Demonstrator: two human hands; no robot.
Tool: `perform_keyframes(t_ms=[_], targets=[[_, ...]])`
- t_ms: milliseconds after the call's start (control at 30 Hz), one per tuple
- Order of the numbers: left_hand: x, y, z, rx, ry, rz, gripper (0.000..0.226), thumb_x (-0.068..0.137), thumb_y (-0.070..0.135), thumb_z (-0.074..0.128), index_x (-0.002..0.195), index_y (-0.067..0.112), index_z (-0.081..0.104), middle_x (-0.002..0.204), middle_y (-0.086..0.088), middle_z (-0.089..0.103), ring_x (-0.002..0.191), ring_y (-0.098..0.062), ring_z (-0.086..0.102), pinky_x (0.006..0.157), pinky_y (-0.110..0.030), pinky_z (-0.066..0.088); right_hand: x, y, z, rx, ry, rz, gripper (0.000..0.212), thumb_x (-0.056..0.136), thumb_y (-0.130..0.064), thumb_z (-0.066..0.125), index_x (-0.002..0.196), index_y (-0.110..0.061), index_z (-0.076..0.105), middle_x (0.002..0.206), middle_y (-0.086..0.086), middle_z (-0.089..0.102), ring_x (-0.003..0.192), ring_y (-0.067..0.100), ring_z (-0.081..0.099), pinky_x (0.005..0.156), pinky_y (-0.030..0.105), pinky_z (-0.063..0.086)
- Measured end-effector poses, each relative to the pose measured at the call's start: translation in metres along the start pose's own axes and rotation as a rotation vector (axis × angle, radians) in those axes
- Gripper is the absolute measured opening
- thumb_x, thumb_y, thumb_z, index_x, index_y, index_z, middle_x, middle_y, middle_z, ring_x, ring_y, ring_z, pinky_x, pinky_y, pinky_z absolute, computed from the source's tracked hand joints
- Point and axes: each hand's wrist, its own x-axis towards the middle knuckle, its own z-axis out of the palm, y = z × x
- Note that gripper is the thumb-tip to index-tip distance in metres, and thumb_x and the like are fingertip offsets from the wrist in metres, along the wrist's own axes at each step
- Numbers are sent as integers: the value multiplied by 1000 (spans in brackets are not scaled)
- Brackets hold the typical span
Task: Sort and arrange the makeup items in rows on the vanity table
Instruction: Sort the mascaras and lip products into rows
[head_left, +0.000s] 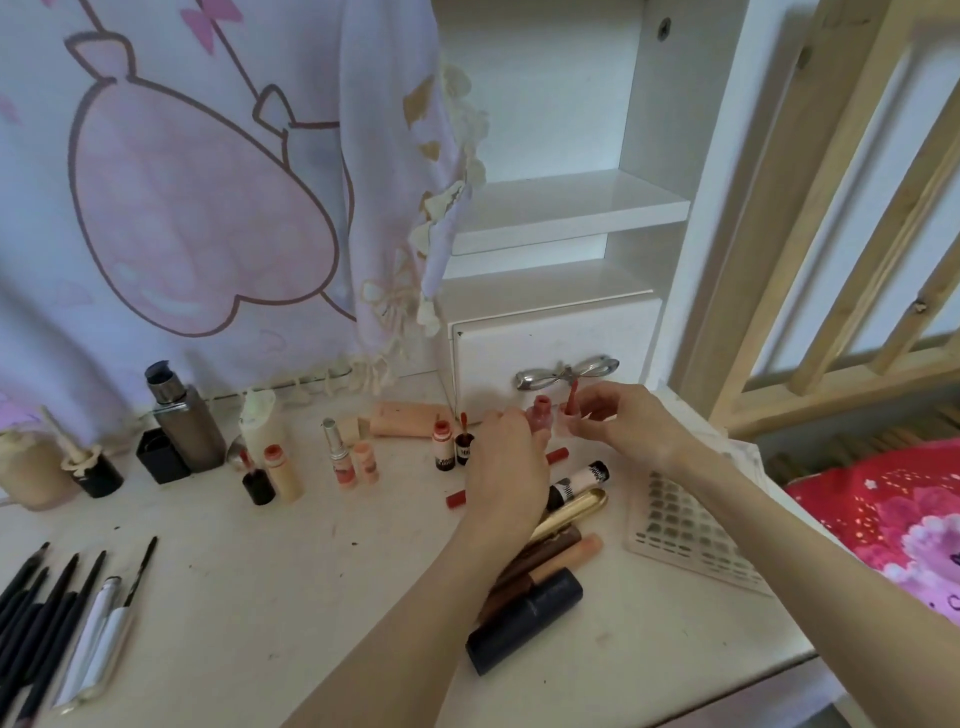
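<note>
Just before the white drawer, my right hand pinches a pink lip-gloss cap, its wand tip pointing upward. My left hand curls round the open pink gloss bottle, holding it upright just beside the cap. Below my hands, tubes lie heaped on the bench, among them a gold tube and a black lipstick case. Dark pencils lie side by side at far left.

I can read no text here. The black-and-white tube by my left hand and the small dark bottles carry lettering, all too blurred to make out.
</note>
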Motion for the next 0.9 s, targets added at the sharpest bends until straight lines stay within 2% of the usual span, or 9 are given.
perform_keyframes(t_ms=[100,267,500,567,633,733,800,900], targets=[[3,1,2,67,4,-23,33,98,27,42,91,0,61,97,-21,61,87,-34,60,69,-38,45,5,5,1,-56,-44,0,14,81,-12,70,80,-25,65,85,-9,65,75,-1,57,66,7,40],[8,1,1,133,11,-28,23,94,19,48,96,2,63,97,-15,62,88,-27,59,65,-30,39,9,4,4,-100,-76,-46,15,80,-15,72,79,-27,63,85,-10,65,75,-1,56,66,7,41],[8,2,-2,145,4,-62,17,93,11,49,98,4,64,94,-13,64,88,-27,60,66,-34,46,9,-2,9,-72,-78,-29,20,77,-22,74,72,-34,60,75,-17,62,65,-13,56,62,0,39],[7,2,-3,141,-4,-65,16,93,11,49,98,3,62,95,-15,64,89,-28,60,68,-36,47,8,-2,9,-74,-81,-29,18,76,-25,75,73,-35,60,76,-18,63,67,-13,56,63,1,41],[5,4,-5,128,-10,-66,14,93,11,50,94,2,60,94,-16,64,90,-30,59,71,-36,46,7,0,9,-93,-80,-14,13,77,-25,74,83,-31,65,84,-16,65,77,-5,59,67,5,43],[1,4,-11,86,-26,-56,13,92,14,51,84,6,57,90,-15,63,83,-30,61,71,-38,49,4,0,7,-136,-41,42,35,80,-14,71,115,-13,62,102,-2,66,95,11,60,84,18,43],[-7,4,-17,26,-43,-45,14,93,17,51,81,11,54,92,-9,61,72,-28,62,68,-38,52,-4,-3,4,-135,20,70,39,83,-12,68,120,-9,58,105,2,65,96,12,59,86,19,41],[-21,-3,-30,15,-40,64,20,94,16,49,108,12,63,104,-3,64,72,-22,62,74,-37,53,-18,-8,4,-166,127,46,26,88,-15,63,113,-11,63,97,-3,63,90,9,57,76,8,38]])
